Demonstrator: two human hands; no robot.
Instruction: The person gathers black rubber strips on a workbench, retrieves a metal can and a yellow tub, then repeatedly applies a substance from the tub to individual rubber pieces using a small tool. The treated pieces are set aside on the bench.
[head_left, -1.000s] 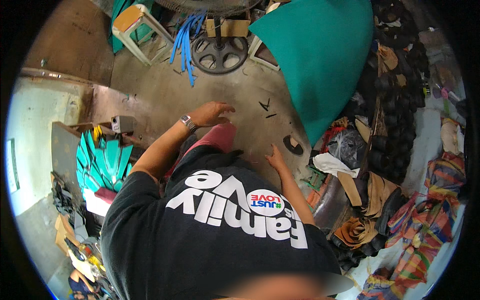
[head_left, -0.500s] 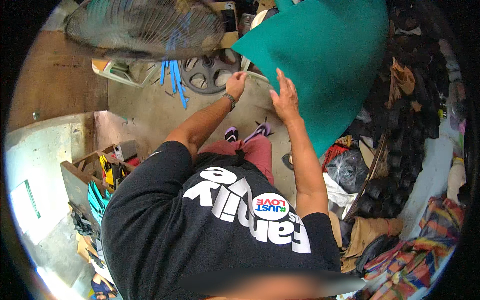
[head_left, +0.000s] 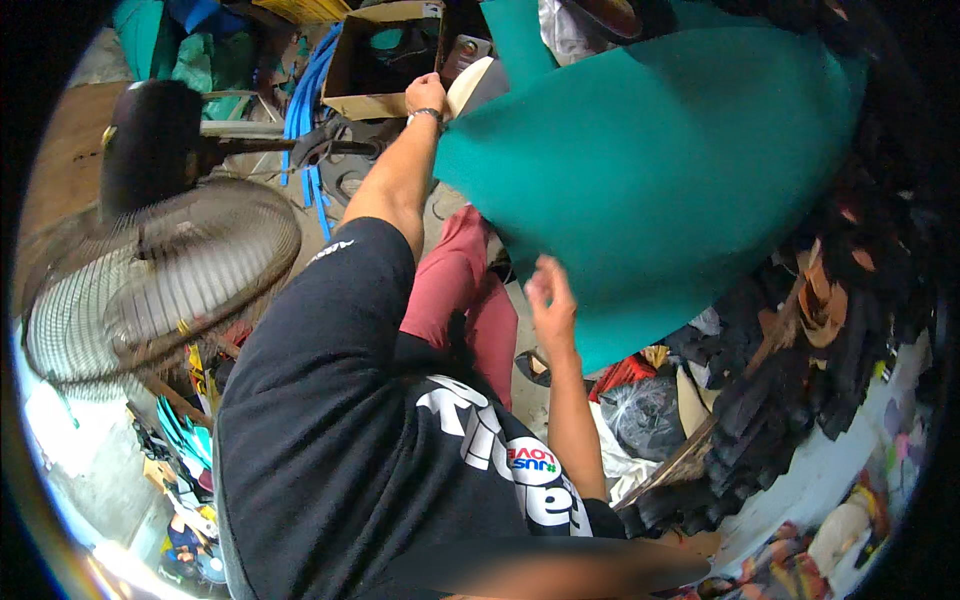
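Note:
A large green sheet [head_left: 650, 170] of flexible material fills the upper right, its near edge sagging toward my legs. Beside its left corner, my left hand [head_left: 427, 95] is closed, with a dark wristband at the wrist. What its fingers hold, if anything, is hidden. Just right of that hand is a cream rounded piece [head_left: 470, 88]. My right hand [head_left: 552, 295] is raised in front of the sheet's lower part, fingers loosely bent and apart, slightly blurred, with nothing seen in it.
An open cardboard box [head_left: 375, 103] with dark contents stands beyond my left hand. Blue strips [head_left: 310, 100] hang left of it. A pedestal fan [head_left: 160, 280] is close on my left. Dark material [head_left: 800, 370] is heaped along the right, near a clear plastic bag [head_left: 640, 415].
My view has swung left, bringing the fan's motor and the box into sight. My left arm has stretched farther forward; my right hand has drawn back nearer to me, its fingers more bent.

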